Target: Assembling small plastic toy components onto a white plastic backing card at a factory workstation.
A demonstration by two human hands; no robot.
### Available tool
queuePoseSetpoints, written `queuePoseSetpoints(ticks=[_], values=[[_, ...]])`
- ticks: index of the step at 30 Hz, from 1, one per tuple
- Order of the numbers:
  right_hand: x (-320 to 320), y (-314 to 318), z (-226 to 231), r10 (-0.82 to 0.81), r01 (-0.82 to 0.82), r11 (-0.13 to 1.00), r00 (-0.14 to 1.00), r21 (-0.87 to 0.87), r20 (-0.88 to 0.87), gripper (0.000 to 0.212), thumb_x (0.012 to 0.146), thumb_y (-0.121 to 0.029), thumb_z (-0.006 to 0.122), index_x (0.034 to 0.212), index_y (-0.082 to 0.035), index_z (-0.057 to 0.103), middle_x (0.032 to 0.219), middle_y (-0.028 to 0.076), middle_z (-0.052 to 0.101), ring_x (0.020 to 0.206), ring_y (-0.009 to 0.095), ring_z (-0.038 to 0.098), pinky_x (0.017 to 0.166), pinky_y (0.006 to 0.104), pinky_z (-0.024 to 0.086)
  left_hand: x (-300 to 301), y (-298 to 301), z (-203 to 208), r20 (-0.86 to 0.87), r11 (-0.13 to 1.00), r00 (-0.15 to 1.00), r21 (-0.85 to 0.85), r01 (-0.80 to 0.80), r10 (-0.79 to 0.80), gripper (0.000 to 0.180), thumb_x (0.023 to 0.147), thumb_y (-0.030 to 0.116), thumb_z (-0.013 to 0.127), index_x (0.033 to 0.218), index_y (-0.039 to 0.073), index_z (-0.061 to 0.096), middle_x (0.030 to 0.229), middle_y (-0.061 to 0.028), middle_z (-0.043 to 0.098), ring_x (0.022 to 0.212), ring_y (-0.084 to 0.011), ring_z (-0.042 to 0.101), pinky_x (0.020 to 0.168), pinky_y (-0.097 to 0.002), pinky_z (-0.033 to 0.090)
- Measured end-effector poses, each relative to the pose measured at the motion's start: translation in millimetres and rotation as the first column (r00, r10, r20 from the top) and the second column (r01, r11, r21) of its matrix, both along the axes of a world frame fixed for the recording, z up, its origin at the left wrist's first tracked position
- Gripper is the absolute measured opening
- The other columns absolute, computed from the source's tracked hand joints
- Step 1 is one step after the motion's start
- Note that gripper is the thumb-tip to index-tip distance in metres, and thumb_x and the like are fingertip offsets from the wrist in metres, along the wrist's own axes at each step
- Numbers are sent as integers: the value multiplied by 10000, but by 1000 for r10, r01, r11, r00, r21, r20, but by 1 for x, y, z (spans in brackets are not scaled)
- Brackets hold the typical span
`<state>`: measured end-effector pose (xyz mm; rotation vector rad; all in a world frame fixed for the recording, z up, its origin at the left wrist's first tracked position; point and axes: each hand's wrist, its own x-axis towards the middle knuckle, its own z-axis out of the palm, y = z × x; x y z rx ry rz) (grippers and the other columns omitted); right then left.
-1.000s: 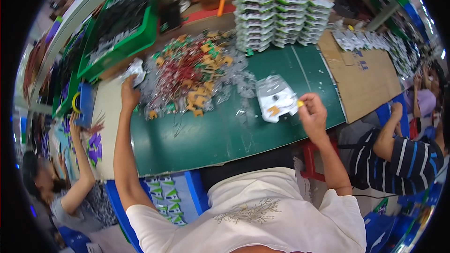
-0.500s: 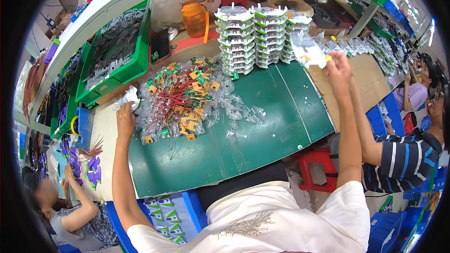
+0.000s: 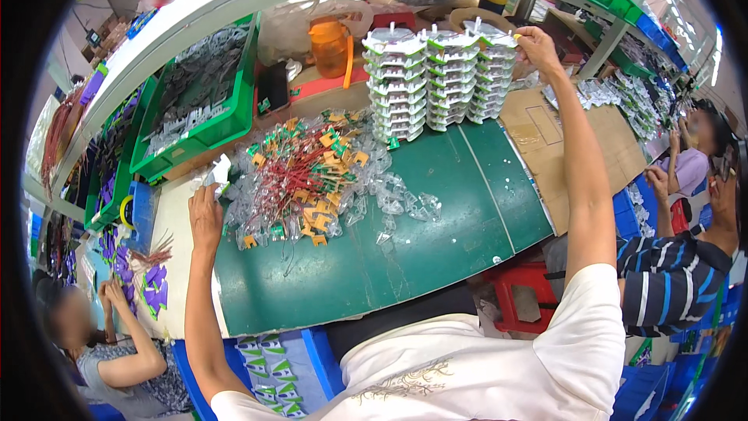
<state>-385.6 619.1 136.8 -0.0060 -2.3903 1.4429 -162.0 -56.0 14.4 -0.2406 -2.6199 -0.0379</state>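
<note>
At the far right of the bench my right hand (image 3: 538, 52) is raised, fingers closed on the edge of a white plastic housing (image 3: 487, 31). That housing is on top of the rightmost stack (image 3: 491, 82). Two similar stacks of white and green housings, a middle one (image 3: 452, 82) and a left one (image 3: 396, 93), stand beside it. At the left end, my left hand (image 3: 206, 217) has its fingers closed on a small white plastic part (image 3: 221, 171). Next to it spreads a pile of red wires (image 3: 292, 175), orange and green pieces and clear plastic parts.
A green bin (image 3: 195, 129) of grey parts stands at the back left. Behind the pile are an orange jug (image 3: 327, 48) and a dark phone (image 3: 273, 87). Cardboard (image 3: 561, 140) covers the bench's right end. Co-workers sit at left and right; a red stool (image 3: 523, 296) stands below.
My right hand has carried the white housing from over the cardboard up and back onto the rightmost stack. The right co-worker's arm has drawn back. My left hand has barely moved.
</note>
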Motion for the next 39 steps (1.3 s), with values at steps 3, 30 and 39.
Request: queuePoseSetpoints(ticks=[3, 30, 39], values=[[-13, 5, -6, 20, -17, 989, 1000, 145, -18, 254, 899, -187, 588, 1084, -17, 625, 767, 45, 642, 524, 78, 559, 458, 216, 450, 33, 12, 14, -45, 998, 998, 55, 39, -36, 371, 691, -64, 567, 1046, 46, 579, 936, -123, 558, 922, -311, 534, 824, -402, 409], [101, -287, -143, 494, -161, 286, 869, 945, -1, 78, 724, 35, 589, 797, 15, 569, 959, 195, 524, 724, 357, 655, 594, 430, 543, 214, 155, -27, 58, 890, 964, 400, 217, -260, 333, 683, -61, 599, 993, 53, 643, 1005, -82, 599, 992, -260, 575, 829, -375, 459], [136, -266, -105, 570, -635, 728, 770, 259, 287, 184, 870, -58, 453, 1027, -8, 535, 895, 164, 619, 728, 219, 643, 599, 333, 523, 207, 154, -21, -112, 832, 973, 503, 231, -202, 282, 684, -93, 611, 943, 18, 620, 940, -109, 614, 887, -301, 603, 756, -389, 473]])
